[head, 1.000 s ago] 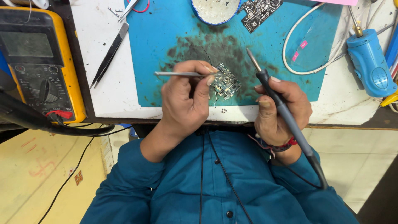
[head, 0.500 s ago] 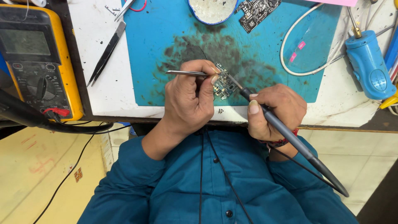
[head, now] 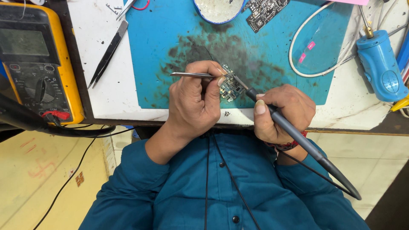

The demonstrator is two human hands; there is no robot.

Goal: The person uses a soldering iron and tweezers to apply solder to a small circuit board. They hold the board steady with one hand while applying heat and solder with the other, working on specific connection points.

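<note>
Soldering a small circuit board point(head: 230, 87), by the look of it: left hand point(head: 194, 102) pinches tweezers point(head: 191, 75) w/ tips at the board's near edge, right hand point(head: 281, 113) grips a soldering iron point(head: 298, 136) pen-style, tip touching the board. Board lies flat on the blue mat point(head: 170, 38) btwn both hands, just ahead of the fingers. Next move prob needs steady tweezers & light tip pressure. Board: tiny, greenish, densely packed w/ silvery parts; mat around it soot-stained.
</note>
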